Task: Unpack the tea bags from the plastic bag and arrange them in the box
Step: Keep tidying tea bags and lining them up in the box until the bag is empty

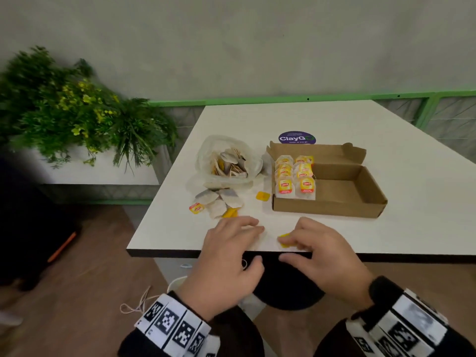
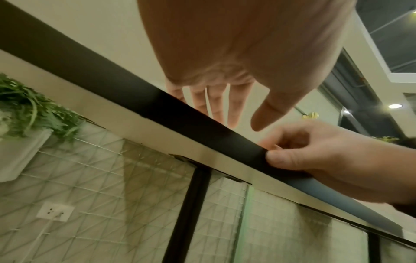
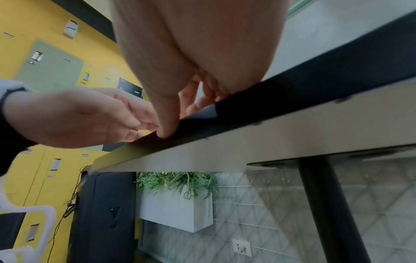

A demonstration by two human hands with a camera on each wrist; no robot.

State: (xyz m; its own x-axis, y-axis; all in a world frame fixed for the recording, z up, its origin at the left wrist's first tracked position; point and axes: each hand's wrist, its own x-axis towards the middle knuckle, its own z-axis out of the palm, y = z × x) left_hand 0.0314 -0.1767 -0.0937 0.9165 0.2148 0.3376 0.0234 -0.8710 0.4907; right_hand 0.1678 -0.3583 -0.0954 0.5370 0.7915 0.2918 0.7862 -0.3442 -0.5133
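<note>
We see a white surface (image 1: 386, 202) bearing an open cardboard box (image 1: 329, 210), a plastic bag (image 1: 206, 155), loose tea bags (image 1: 216, 202), seemingly a round sticker (image 1: 297, 138).

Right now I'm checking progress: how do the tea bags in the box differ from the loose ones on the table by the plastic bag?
The tea bags in the box stand in two neat rows, yellow tags facing forward; the loose tea bags lie flat in a jumbled heap on the table, pale pouches up and tags scattered beside them. The boxed ones fill only the box's left end; the loose ones sit in front of the plastic bag. Both have yellow tags.
</note>
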